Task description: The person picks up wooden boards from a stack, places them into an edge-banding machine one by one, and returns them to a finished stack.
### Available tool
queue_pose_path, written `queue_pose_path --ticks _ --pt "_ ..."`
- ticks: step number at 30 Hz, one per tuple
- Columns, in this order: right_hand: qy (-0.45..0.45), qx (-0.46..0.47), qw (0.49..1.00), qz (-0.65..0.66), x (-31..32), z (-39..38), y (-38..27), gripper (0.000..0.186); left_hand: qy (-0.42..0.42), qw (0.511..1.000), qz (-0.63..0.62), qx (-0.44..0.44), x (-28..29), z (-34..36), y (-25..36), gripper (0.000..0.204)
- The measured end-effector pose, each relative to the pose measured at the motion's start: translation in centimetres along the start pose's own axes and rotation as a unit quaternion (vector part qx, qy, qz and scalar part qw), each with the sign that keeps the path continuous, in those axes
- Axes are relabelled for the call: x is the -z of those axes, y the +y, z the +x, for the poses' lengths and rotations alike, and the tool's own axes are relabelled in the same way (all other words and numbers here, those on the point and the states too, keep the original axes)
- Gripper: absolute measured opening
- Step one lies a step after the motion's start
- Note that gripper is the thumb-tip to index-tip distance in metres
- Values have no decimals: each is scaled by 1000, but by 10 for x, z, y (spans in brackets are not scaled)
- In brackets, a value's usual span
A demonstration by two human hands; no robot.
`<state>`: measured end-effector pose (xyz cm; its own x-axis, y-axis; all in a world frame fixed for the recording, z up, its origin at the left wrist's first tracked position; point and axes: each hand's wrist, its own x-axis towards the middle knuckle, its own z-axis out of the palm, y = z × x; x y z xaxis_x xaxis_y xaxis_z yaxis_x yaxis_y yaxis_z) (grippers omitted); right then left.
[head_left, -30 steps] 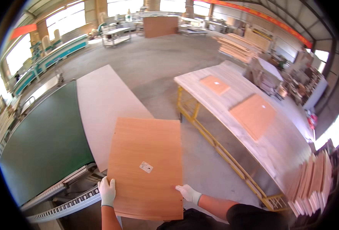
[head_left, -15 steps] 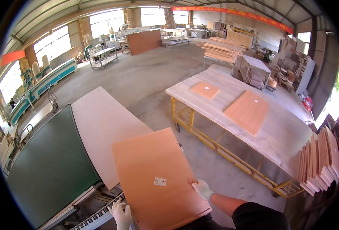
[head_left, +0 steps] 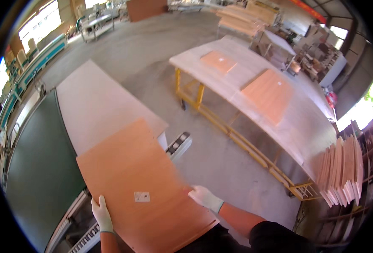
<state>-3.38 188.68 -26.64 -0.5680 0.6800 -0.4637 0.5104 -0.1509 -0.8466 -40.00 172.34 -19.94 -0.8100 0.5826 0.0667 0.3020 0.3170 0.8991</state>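
Observation:
A flat orange-brown wooden panel (head_left: 131,164) with a small white label (head_left: 142,197) lies tilted in front of me. Its far end overlaps a pale board (head_left: 98,105). White-gloved, my left hand (head_left: 102,214) grips the panel's left edge, thumb on top and the other fingers partly hidden beneath. On the opposite edge my right hand (head_left: 206,198), also in a white glove, is closed around the panel, its fingertips blurred.
At left a dark green surface (head_left: 39,168) borders a roller track (head_left: 85,239). A yellow-framed table (head_left: 237,90) on the right carries a small panel (head_left: 219,62) and a larger one (head_left: 270,96). Several boards (head_left: 342,170) stand stacked at its near end.
My left hand, fingers spread near the panel's left edge before, now holds that edge. The panel has shifted left in view and my right hand with it. The view has tilted downward.

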Motion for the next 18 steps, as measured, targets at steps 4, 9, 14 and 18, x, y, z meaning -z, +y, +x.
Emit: queue_pose_path --ticks 4,9,14,18 --pt "-19 -18 995 96 4 20 15 47 -7 999 40 21 -17 11 -7 39" --pt "216 104 967 -92 15 62 16 36 9 998 49 31 -28 25 -6 37" --pt "232 190 938 173 46 166 -71 20 20 994 95 57 -21 27 -25 38" --pt "122 118 965 199 56 253 -141 11 14 996 57 65 -25 31 -27 38"
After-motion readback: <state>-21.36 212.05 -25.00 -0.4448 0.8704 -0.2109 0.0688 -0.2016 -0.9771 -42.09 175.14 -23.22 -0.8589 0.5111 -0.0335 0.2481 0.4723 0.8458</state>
